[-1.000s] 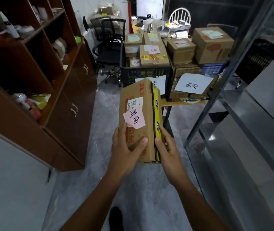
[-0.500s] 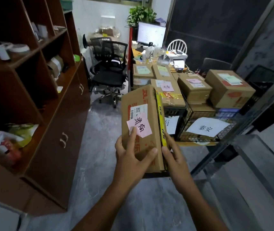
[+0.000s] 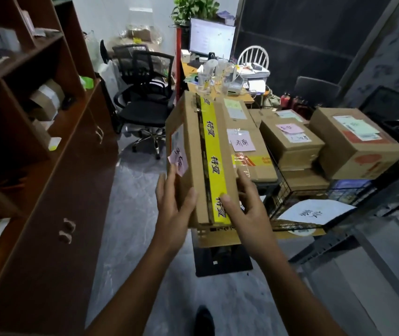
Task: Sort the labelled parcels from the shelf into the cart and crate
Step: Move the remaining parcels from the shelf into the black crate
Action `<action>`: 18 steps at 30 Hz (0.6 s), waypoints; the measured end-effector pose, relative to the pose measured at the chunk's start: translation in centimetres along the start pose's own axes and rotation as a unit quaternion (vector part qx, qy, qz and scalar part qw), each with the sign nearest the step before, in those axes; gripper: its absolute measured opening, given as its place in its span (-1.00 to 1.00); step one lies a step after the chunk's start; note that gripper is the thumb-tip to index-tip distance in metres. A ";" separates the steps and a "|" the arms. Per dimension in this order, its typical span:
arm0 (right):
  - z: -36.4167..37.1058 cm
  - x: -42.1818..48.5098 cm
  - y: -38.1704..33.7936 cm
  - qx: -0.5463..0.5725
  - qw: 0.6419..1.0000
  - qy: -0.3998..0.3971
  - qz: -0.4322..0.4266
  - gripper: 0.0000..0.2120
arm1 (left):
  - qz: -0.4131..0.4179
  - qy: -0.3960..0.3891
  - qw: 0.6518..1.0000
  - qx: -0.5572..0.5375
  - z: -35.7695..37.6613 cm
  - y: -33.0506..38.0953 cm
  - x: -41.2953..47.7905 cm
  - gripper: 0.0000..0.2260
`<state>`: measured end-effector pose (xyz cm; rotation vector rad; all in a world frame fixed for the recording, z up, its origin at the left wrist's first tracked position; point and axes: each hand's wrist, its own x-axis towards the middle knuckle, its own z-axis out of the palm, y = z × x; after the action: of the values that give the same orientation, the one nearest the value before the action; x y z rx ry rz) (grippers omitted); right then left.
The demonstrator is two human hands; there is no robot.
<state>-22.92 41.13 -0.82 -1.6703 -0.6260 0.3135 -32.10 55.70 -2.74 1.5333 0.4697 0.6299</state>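
Parcel (image 3: 203,163) now turned, yellow-taped edge up

Both forearms extended forward, left hand (image 3: 173,209) and right hand (image 3: 249,209) clamped on opposite sides, thumbs uppermost, fingers spread.

Grey marble floor (image 3: 130,214), brown wooden shelving (image 3: 55,132) left, black office chair (image 3: 145,98)

Handwritten pink paper label (image 3: 178,160) on the held brown cardboard parcel (image 3: 199,161): seen edge-on, characters unreadable. Left hand (image 3: 173,209) fingers covered by the parcel's side face. Black wire crate (image 3: 297,190): lower part hidden behind the white paper sign (image 3: 312,212). Dark brown wooden shelf unit (image 3: 48,141): cut off at left edge; contents blurred. Lit computer monitor (image 3: 211,40): screen text too small.
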 end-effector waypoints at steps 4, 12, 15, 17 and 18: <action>-0.5 6.1 0.1 0.030 0.999 -0.035 -0.017 -0.38 | -0.005 -0.018 0.998 -0.063 1.0 -0.4 5.9 -0.22; -1.0 15.4 2.0 -0.012 0.996 -0.084 -0.026 -0.25 | -0.039 -0.023 0.992 -0.116 2.5 -1.1 15.2 -0.38; -0.9 17.6 3.3 -0.058 0.992 -0.106 -0.026 -0.25 | -0.066 0.004 0.993 -0.097 3.0 -2.6 16.9 -0.45; -0.6 18.3 4.7 -0.115 0.988 -0.101 -0.036 -0.22 | -0.072 0.020 0.995 -0.071 3.1 -4.0 17.6 -0.43; -0.5 18.4 5.4 -0.143 0.984 -0.096 -0.036 -0.19 | -0.071 0.028 0.996 -0.053 3.0 -4.7 17.7 -0.42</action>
<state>-6.46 50.62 -3.46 -1.8995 -0.9072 0.3486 -16.33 65.09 -5.58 1.3724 0.5740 0.5790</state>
